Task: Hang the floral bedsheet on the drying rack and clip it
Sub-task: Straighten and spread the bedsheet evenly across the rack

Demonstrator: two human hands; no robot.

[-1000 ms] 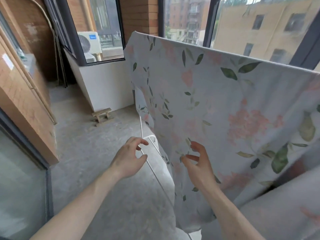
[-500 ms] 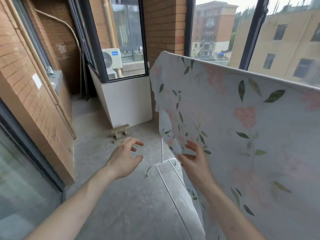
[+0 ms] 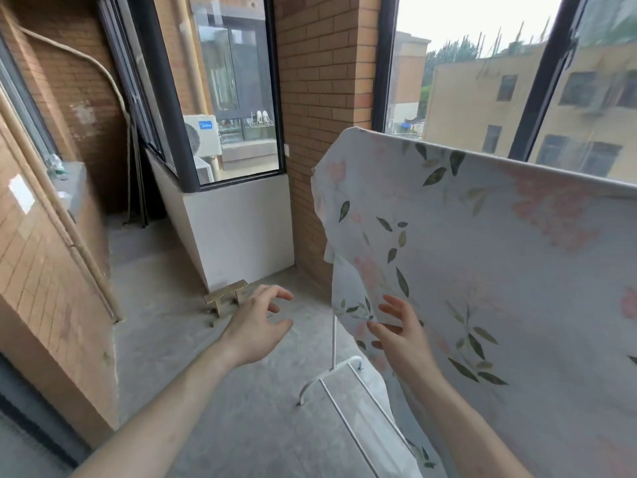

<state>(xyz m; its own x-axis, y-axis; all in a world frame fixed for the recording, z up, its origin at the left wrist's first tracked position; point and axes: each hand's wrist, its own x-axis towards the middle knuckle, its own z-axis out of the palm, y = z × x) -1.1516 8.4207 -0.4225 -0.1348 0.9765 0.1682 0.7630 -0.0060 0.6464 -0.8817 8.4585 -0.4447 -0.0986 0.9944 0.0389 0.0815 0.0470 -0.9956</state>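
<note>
The floral bedsheet [image 3: 499,270], pale with pink flowers and green leaves, hangs over the top bar of the white drying rack [image 3: 333,343] and fills the right half of the view. The rack's upright post and foot show below the sheet's left edge. My right hand [image 3: 400,332] is raised at that left edge with fingers spread, touching or just off the cloth; it grips nothing. My left hand [image 3: 256,322] hovers to the left of the rack over the floor, fingers loosely curled and holding nothing. No clip is visible.
A small wooden stool [image 3: 225,298] stands on the concrete floor [image 3: 172,339] near the white low wall [image 3: 241,229]. Brick walls close in on the left and behind. Large windows run along the far side behind the sheet.
The view has lifted and turned left, so the sheet sits further right. Both hands stay raised and empty; the right hand has stayed at the sheet's left edge.
</note>
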